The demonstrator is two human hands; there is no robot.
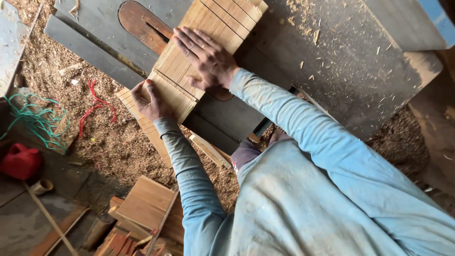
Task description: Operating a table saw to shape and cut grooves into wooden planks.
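A pale wooden board (222, 21) with several parallel saw grooves lies on a dark grey saw table (341, 61). My right hand (206, 57) rests flat on top of it, palm down, fingers spread and pointing toward the reddish-brown oval insert (137, 21) with its narrow slot. My left hand (149, 99) grips the board's near end, thumb on top and fingers curled around the edge. Both arms are in light blue sleeves.
Sawdust covers the floor (109, 142) and part of the table. A second slatted piece (149, 132) sticks out below the table edge. Offcuts and boards (147, 208) lie at the bottom. At the left are a red cord (95, 106), green rope (40, 121) and a red container (19, 161).
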